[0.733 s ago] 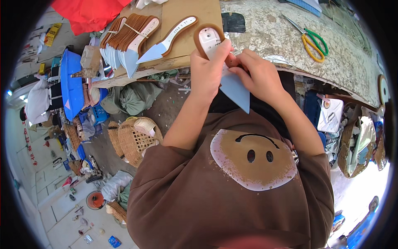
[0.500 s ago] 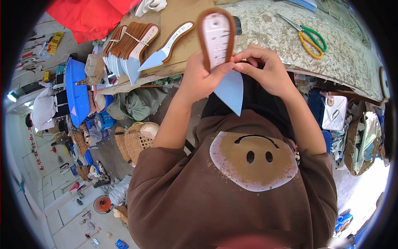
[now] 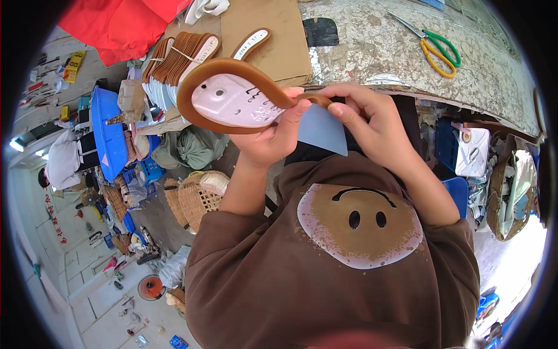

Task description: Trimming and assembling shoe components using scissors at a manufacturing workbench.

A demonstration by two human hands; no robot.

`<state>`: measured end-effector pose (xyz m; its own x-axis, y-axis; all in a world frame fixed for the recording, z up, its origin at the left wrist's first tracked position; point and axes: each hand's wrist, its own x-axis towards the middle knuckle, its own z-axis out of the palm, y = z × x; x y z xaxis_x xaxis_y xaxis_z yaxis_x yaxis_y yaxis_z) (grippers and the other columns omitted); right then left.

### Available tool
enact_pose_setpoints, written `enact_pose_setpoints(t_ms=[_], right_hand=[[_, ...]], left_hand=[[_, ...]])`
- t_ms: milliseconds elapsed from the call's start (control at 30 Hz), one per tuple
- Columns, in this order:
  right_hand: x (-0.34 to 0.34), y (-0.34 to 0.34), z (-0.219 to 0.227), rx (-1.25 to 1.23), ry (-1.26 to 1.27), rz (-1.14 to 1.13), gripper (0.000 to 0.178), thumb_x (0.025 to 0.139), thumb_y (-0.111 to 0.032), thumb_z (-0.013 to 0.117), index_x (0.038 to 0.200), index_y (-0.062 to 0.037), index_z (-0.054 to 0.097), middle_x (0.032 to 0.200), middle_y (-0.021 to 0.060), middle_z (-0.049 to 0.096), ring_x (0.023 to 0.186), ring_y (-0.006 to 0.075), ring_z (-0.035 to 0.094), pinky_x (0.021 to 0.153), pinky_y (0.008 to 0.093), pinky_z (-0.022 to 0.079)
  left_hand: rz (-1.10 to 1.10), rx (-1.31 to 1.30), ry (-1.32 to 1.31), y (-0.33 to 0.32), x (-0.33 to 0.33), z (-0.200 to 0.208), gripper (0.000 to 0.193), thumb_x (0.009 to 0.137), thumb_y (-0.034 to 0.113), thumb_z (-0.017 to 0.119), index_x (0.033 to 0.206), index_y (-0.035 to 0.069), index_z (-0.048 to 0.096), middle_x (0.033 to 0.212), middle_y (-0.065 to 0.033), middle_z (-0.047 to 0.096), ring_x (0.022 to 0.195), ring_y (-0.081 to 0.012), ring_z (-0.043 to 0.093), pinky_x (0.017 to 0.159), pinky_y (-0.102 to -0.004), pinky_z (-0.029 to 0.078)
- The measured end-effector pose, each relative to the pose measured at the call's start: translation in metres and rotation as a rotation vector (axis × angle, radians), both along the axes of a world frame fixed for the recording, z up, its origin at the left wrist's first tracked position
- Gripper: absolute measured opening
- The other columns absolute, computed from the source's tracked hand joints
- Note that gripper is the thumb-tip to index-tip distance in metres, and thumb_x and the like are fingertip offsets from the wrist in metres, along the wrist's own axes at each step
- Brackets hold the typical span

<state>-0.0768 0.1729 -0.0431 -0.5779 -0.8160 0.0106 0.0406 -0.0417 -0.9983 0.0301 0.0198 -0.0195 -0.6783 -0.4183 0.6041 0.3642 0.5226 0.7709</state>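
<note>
A shoe insole with a brown rim, a whitish middle and a light blue pointed end is between my hands, above my lap. My left hand is closed round its narrow waist, thumb on top, and the rounded brown-rimmed end sticks out to the left. At the right, my right hand pinches the brown edge between thumb and fingers, beside the blue part. A bundle of similar insoles, tied with bands, lies on the bench behind, with one loose insole next to it, partly hidden.
The worn bench spans the top. On it are scissors with green and yellow handles, a black flat piece and brown cardboard. Red cloth lies at upper left. A blue tub and wicker basket stand left.
The insole has turned from nearly upright to lying leftward, its rounded end now at the left and its waist bent. My left hand has shifted a little down and left; both hands still hold it.
</note>
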Motion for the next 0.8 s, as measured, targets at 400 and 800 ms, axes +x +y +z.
enact_pose_setpoints(t_ms=[400, 800], right_hand=[[-0.012, -0.008, -0.035, 0.000, 0.265, -0.074, 0.016, 0.088, -0.013, 0.068, 0.085, -0.0011, 0.058, 0.057, 0.0048, 0.043, 0.052, 0.0123, 0.035, 0.049, 0.0284, 0.033], [-0.024, 0.022, -0.048, -0.053, -0.821, 0.226, 0.027, 0.094, -0.019, 0.063, 0.116, -0.0096, 0.050, 0.069, -0.0018, 0.051, 0.047, 0.0020, 0.035, 0.042, 0.0176, 0.021]], left_hand=[[-0.414, 0.591, -0.219, 0.006, -0.019, -0.018, 0.034, 0.079, 0.015, 0.069, 0.104, -0.006, 0.061, 0.109, -0.0126, 0.058, 0.105, -0.0196, 0.058, 0.093, -0.0341, 0.047], [-0.845, 0.743, -0.799, -0.044, -0.011, -0.027, 0.032, 0.087, 0.028, 0.053, 0.092, -0.003, 0.056, 0.088, -0.0196, 0.064, 0.083, -0.0247, 0.063, 0.076, -0.0343, 0.049]])
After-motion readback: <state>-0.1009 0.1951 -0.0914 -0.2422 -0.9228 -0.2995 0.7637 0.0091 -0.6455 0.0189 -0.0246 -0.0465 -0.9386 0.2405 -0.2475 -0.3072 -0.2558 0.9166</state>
